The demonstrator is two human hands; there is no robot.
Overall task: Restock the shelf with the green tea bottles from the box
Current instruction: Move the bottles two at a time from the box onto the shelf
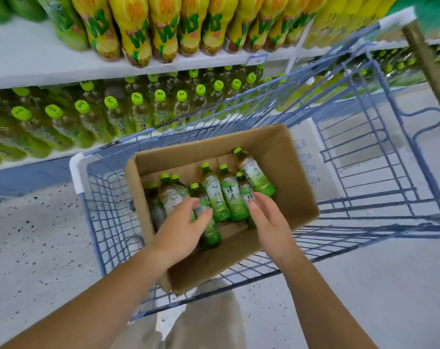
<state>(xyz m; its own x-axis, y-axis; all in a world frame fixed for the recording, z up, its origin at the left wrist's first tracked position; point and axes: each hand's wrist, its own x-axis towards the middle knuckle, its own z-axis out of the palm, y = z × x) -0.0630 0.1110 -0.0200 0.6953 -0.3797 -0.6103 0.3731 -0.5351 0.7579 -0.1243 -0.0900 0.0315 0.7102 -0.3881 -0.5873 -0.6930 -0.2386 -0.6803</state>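
The box (284,157) sits in the cart (108,210), bottles (229,195) lying inside it. The left hand (181,222) and right hand (269,217) are over them. The shelf (25,54) stands behind the cart

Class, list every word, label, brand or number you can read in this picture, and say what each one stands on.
"綠茶": label of a green tea bottle lying in the box.
"綠": the only character that shows on the neighbouring bottle.
Yellow bottles: large green lettering, upside down and too blurred to read.
Shelf price tag: too small to read.
White panel beside the box: faint print, unreadable.
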